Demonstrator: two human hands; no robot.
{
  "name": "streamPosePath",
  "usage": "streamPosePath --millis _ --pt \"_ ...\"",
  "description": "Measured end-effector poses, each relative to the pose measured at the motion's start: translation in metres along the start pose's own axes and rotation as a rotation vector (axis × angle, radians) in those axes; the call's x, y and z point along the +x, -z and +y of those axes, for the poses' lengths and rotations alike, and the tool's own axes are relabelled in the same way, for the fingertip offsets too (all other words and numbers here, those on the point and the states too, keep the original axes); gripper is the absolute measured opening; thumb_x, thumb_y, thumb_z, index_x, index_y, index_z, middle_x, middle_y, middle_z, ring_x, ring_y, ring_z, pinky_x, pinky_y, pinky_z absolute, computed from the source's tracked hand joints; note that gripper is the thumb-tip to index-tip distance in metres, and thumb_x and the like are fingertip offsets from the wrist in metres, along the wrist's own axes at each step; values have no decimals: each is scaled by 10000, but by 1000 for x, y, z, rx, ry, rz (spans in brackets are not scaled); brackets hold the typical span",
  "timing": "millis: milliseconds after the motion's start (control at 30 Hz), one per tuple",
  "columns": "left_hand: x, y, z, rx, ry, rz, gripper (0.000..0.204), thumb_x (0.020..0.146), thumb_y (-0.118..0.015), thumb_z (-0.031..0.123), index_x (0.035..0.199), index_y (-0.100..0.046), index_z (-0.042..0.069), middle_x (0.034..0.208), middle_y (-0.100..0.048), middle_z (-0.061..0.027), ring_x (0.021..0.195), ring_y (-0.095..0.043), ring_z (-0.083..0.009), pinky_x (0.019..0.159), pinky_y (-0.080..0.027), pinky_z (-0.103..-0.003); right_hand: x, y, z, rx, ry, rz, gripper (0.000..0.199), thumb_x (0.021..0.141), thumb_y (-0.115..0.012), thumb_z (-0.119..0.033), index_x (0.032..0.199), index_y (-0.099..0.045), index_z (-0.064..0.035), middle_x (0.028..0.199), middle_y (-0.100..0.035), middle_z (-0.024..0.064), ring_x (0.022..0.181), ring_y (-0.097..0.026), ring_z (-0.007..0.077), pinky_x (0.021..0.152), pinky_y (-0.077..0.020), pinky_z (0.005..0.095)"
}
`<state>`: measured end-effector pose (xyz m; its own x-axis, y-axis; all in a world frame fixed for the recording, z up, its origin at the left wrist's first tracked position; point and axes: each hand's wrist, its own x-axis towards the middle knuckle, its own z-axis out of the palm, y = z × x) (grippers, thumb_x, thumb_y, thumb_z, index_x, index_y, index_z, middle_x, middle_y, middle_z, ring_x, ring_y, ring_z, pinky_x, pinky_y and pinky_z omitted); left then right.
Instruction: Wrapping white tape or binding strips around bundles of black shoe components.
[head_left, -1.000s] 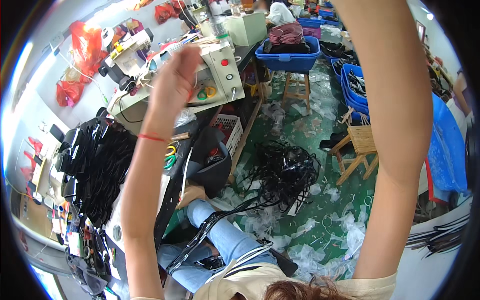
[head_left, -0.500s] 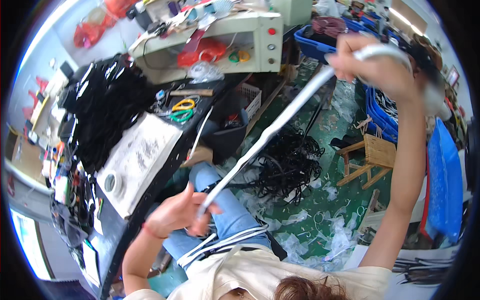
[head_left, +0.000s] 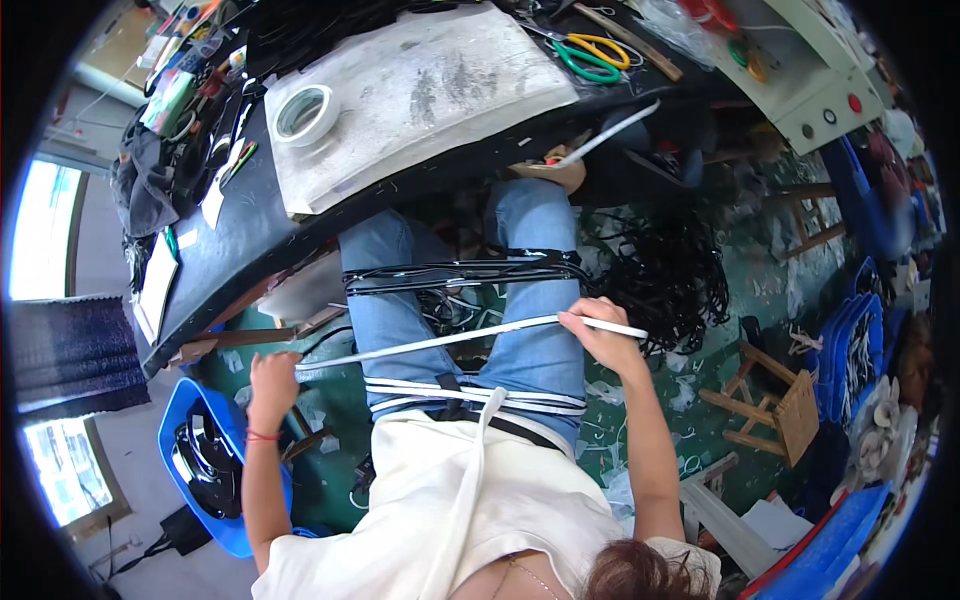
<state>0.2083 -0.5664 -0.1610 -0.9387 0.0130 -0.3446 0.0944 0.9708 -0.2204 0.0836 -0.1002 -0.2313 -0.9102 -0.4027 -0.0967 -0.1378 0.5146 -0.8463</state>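
A narrow white strip [head_left: 450, 339] is stretched across above my thighs, slanting up a little to the right. My left hand [head_left: 273, 385] is closed on its left end, and my right hand [head_left: 606, 335] pinches it near the other end, where a short tail sticks out. Several white straps [head_left: 540, 402] lie across my lap below it. Nearer the knees, a bundle of black straps [head_left: 460, 276] crosses both legs. Another white strip [head_left: 468, 500] hangs down over my shirt.
Ahead is a black-topped table with a stained white board [head_left: 420, 90], a tape roll [head_left: 306, 115] and scissors [head_left: 590, 57]. A heap of black strips [head_left: 670, 285] and a wooden stool [head_left: 765, 405] are on the littered green floor. Blue tubs [head_left: 205, 460] stand at either side.
My right hand has come down from high at the right to beside my right thigh. The strip, steeply slanted before, now runs nearly level. The view has tilted and turned toward my lap.
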Motion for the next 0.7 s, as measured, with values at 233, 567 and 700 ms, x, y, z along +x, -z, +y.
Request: streamPosePath --millis 233,567,700 --pt "112 61 212 -1156 -579 51 303 914 -545 249 1081 -600 2 878 -653 -167 757 -636 -289 679 -504 -364 -9 26 -31 -19 100 -33 131 771 -681 -154 717 -638 -43 653 -596 54 638 -509 210 622 -399 331" --pt "109 6 88 -1160 -418 -536 254 907 -561 228 1018 -650 17 790 -685 -97 679 -670 -169 621 -527 -279 -11 -3 14 22 -42 -59 140 780 -673 -183 713 -655 -61 676 -628 49 676 -534 216 618 -411 353" --pt "118 28 137 -1064 -513 -334 508 873 -577 423 1161 -580 5 1066 -635 -204 977 -615 -360 828 -490 -383 -8 -17 4 -6 9 46 148 782 -671 -182 701 -626 -67 661 -601 47 648 -510 213 640 -378 351"
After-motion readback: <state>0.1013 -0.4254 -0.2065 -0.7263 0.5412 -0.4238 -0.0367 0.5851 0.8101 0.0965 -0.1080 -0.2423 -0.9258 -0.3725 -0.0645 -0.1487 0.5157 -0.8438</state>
